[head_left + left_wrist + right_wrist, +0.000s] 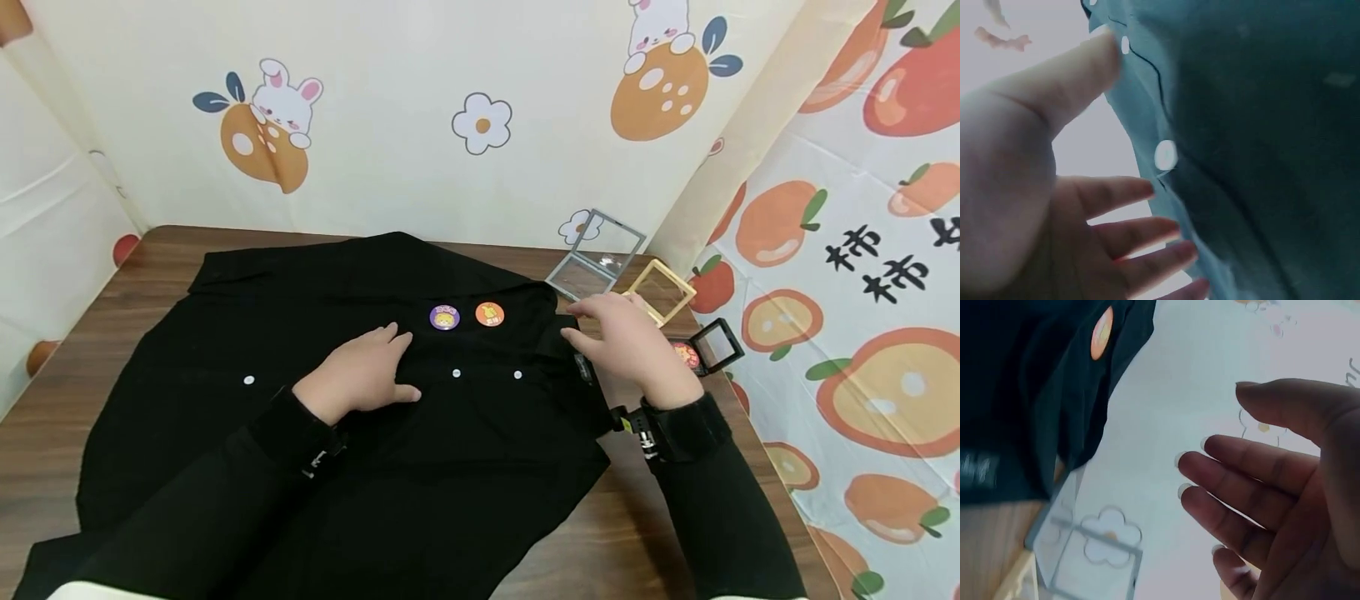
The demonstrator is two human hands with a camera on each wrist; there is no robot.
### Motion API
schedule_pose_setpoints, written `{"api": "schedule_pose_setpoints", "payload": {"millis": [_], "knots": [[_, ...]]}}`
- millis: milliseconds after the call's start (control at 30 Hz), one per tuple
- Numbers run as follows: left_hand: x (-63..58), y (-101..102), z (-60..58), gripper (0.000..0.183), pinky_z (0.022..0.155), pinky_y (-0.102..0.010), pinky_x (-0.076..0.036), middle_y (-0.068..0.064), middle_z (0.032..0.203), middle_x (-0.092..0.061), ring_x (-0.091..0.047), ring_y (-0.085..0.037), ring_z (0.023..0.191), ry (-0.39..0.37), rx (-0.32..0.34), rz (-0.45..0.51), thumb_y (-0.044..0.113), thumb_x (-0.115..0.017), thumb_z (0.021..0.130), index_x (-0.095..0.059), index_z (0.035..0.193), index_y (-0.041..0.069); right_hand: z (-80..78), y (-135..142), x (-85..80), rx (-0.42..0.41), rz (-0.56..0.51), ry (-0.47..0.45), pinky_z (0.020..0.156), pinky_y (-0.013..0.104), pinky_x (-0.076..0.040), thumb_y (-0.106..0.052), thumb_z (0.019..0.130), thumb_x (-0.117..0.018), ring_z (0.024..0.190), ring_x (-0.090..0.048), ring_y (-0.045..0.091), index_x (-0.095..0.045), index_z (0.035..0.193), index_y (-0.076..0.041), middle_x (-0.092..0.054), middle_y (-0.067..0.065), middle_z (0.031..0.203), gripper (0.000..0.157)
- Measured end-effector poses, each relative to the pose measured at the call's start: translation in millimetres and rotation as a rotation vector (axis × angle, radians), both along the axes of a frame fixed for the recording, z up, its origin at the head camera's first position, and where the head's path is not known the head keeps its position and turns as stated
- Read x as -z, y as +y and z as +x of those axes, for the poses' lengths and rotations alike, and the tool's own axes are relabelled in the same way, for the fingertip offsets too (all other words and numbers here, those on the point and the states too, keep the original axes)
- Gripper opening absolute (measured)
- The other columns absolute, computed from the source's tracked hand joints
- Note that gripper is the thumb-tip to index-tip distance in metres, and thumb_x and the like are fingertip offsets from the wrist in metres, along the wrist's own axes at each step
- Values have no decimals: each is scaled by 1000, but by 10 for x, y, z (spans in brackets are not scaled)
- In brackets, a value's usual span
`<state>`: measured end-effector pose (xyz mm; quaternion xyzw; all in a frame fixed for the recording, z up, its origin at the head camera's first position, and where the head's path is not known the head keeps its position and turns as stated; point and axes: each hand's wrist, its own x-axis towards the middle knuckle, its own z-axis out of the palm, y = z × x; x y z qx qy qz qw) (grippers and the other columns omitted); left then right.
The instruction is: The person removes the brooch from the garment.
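Observation:
A black button-up shirt (337,483) lies spread on the table, with white buttons down its front. Two round badges are on it near the collar: a purple one (445,317) and an orange one (490,314). My left hand (356,375) is over the shirt's middle, left of the purple badge, fingers spread and holding nothing. In the left wrist view its fingertips come near a white button (1165,155). By the collar end is my right hand (618,337), fingers loosely extended. Seen from the right wrist, that hand (1272,500) is apart from the cloth and grips nothing.
At the table's back right stand three open square cases: a grey one (576,278), a yellow one (694,293) and a black one (738,357) with a red round badge (686,355) inside. Printed cloth (390,167) hangs behind the wooden table (37,467) and along its right side.

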<state>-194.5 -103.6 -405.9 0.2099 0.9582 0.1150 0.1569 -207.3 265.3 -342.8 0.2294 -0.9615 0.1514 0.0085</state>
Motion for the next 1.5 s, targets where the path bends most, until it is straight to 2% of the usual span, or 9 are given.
{"api": "schedule_pose_setpoints", "payload": {"millis": [100,233,367,533,733,900,1067,1267,1500], "knots": [[-46,91,-102,90,119,-56,-28,-29,162,-31,-33,-44,148,34,43,-8,52,-74,92,-41,156,-2,-74,-97,66,-11,-27,-43,105,48,-42,-29,104,-66,118,-60,30,-67,133,-8,-66,12,129,36],[-77,239,-275,90,120,-54,-28,-25,163,-32,-34,-41,148,67,106,-19,55,-73,92,-40,157,2,-238,-241,218,-7,-13,-111,100,45,-47,-28,103,-66,114,-62,28,-66,133,-4,-66,13,127,38],[-84,384,-473,83,122,-52,-23,-22,163,-33,-31,-36,151,67,147,15,52,-69,96,-40,158,4,-430,-431,430,-23,61,-99,95,45,-50,-25,101,-68,106,-64,28,-68,129,-2,-68,13,119,36],[-36,465,-727,79,124,-53,-15,-20,166,-28,-25,-35,154,20,127,46,51,-65,100,-36,161,9,-594,-674,624,-44,188,-39,92,44,-53,-24,100,-69,103,-65,27,-67,130,-4,-65,12,122,36],[94,458,-923,87,125,-55,-8,-18,169,-20,-14,-38,156,-30,85,56,54,-68,96,-32,163,14,-746,-819,677,-77,193,12,97,43,-51,-21,99,-68,112,-65,27,-66,134,-5,-64,10,131,38],[182,492,-998,86,124,-56,-5,-17,171,-13,-8,-38,157,-78,72,45,61,-61,98,-29,165,17,-804,-863,688,-142,184,20,100,43,-50,-18,99,-68,114,-65,27,-69,131,-7,-67,8,131,34],[177,566,-1019,75,124,-57,-7,-17,171,-14,-9,-38,156,-67,54,19,59,-48,104,-30,164,18,-844,-880,692,-133,213,-23,103,41,-48,-18,99,-69,117,-63,25,-70,129,-7,-68,8,130,32],[143,635,-1003,81,123,-59,-11,-19,170,-13,-10,-40,156,-59,66,-42,56,-60,100,-29,165,17,-894,-875,710,-101,253,-78,106,41,-46,-14,97,-68,122,-61,26,-68,133,-7,-66,9,134,36],[156,671,-1002,84,123,-59,-11,-19,171,-12,-9,-40,156,-56,66,-57,58,-60,99,-29,165,17,-951,-849,744,-110,248,-62,104,40,-47,-12,98,-66,117,-63,24,-69,131,-7,-67,8,130,34]]}}
